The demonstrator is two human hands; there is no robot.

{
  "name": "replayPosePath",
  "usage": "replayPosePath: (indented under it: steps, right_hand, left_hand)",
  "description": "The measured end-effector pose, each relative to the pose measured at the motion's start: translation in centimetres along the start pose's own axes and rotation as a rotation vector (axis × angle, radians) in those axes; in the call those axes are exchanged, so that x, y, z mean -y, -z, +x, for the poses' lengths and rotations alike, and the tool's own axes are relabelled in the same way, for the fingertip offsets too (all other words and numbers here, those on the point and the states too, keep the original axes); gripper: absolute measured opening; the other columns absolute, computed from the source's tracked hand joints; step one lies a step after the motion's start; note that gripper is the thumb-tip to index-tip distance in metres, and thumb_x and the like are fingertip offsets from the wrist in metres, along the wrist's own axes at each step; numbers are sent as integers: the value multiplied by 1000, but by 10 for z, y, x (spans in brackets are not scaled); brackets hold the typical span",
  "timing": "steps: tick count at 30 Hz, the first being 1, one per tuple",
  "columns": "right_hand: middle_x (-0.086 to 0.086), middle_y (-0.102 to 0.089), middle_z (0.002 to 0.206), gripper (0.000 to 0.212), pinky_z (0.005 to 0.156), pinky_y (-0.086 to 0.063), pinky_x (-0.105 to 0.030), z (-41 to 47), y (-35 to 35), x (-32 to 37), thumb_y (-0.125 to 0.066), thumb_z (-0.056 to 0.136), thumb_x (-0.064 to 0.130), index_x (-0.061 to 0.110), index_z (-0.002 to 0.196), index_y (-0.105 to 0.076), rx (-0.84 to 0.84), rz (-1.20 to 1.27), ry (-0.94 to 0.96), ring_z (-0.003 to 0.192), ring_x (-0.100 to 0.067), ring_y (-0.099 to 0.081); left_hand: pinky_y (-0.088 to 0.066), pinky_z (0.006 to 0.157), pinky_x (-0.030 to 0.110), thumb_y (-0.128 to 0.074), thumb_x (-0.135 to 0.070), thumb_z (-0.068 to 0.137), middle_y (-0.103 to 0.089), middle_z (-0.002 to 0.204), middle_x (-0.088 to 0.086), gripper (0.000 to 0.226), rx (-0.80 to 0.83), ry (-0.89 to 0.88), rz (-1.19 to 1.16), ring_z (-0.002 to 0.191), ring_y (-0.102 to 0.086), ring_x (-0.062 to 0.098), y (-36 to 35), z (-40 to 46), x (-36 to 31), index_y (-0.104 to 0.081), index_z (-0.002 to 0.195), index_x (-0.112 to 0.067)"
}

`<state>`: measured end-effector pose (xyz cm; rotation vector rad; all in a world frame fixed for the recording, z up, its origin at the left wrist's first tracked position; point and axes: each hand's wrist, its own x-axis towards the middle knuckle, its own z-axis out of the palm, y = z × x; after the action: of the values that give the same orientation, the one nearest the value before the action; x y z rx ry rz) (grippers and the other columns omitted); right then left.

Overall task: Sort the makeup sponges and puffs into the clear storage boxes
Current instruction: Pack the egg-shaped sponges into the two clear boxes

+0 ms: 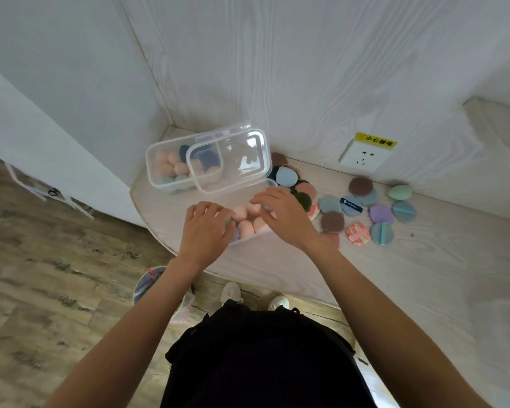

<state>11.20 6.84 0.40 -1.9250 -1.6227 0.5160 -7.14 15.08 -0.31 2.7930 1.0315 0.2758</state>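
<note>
Clear plastic, two storage boxes on a pale wood-grain tabletop (277,260).

Item 1: far box (171,169), at the back left corner of the tabletop. Holds peach, teal and dark sponges. Partly overlapped by a raised clear lid (233,163).

Item 2: near box (248,231), by the front left curved edge, largely hidden under both hands. Contains peach egg-shaped sponges (246,222), heaped to about rim height.

Item 3: left hand (205,228), fingers curled down over the box's left end; whether it pinches a sponge cannot be told. Right hand (280,214), fingers bent and resting on the sponges at the right end; grip likewise unclear.

Item 4: loose puffs (365,210), round and drop-shaped, brown, blue, purple, green and pink marbled, scattered along the back edge toward the right; one teal egg sponge (399,192) beside them. None yet boxed, so the sort appears roughly half done.

Risks, as judged:
- Near box sits close to the curved front edge; a push from either hand could slide it off.
- Springy sponges pressed down may pop out and roll to the floor.
- Raised lid may drop onto the fingers or catch a sponge when closing.
- Wall socket (364,157) nearby; no present concern.
</note>
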Motion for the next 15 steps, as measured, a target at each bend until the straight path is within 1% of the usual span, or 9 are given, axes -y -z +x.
replayPosePath:
  steps: [2,4,6,7,8,10,11,13,15]
  right_hand:
    - [8,-62,105,20,87,-37,-23,-24,25,-10,-53,90,10,14,105,-67,-156,3,-43,99,-12,-53]
    - [10,-61,97,16,74,-37,-21,-50,47,-29,-55,90,12,13,99,-68,-303,-100,-176,86,-13,-54]
    - [-2,-68,91,16,70,-40,-27,-71,68,-60,-55,89,12,14,96,-70,-475,-221,-405,83,-23,-59]
    - [-8,-68,92,18,72,-41,-30,-79,76,-79,-54,88,11,13,97,-70,-531,-255,-494,86,-28,-60]
    - [-11,-67,98,22,76,-42,-33,-83,84,-98,-51,87,12,12,100,-69,-532,-292,-565,92,-31,-58]
    - [-14,-58,121,34,92,-38,-38,-90,99,-138,-44,86,19,12,115,-63,-428,-379,-683,108,-35,-52]
    - [-14,-50,132,39,97,-36,-39,-90,104,-154,-46,86,18,13,123,-58,-367,-395,-731,116,-36,-47]
    - [-15,-35,146,50,103,-33,-41,-90,111,-181,-54,84,12,15,133,-48,-282,-373,-752,125,-38,-40]
    - [-15,-24,152,58,106,-32,-43,-85,114,-197,-54,85,13,18,141,-37,-176,-367,-728,129,-40,-36]
  left_hand:
    - [-41,84,37,-44,-37,82,-64,99,0,33,41,-80,-114,95,-55,24,2,12,-19,-64,101,-19]
    - [-43,86,36,-55,-35,84,-63,107,1,33,91,-222,-205,99,-54,22,-2,25,-43,-60,111,-17]
    - [-42,92,36,-65,-30,82,-61,115,3,40,128,-370,-183,107,-54,22,-15,40,-70,-57,118,-16]
    - [-41,95,37,-67,-31,81,-60,118,5,44,148,-398,-139,111,-53,23,-22,47,-82,-55,121,-16]
    - [-40,97,38,-66,-35,81,-58,122,6,48,163,-390,-91,114,-52,25,-28,53,-92,-53,124,-15]
    - [-38,99,41,-62,-40,83,-54,126,8,52,183,-342,-8,118,-48,28,-38,62,-107,-50,126,-15]
    - [-37,100,41,-61,-41,84,-53,127,9,51,190,-322,20,120,-47,28,-41,63,-109,-50,126,-15]
    - [-34,104,41,-61,-38,84,-53,129,8,47,197,-315,51,123,-45,27,-48,64,-109,-52,124,-15]
    - [-27,110,42,-64,-31,83,-53,131,6,42,226,-320,51,129,-41,25,-52,62,-103,-55,122,-16]
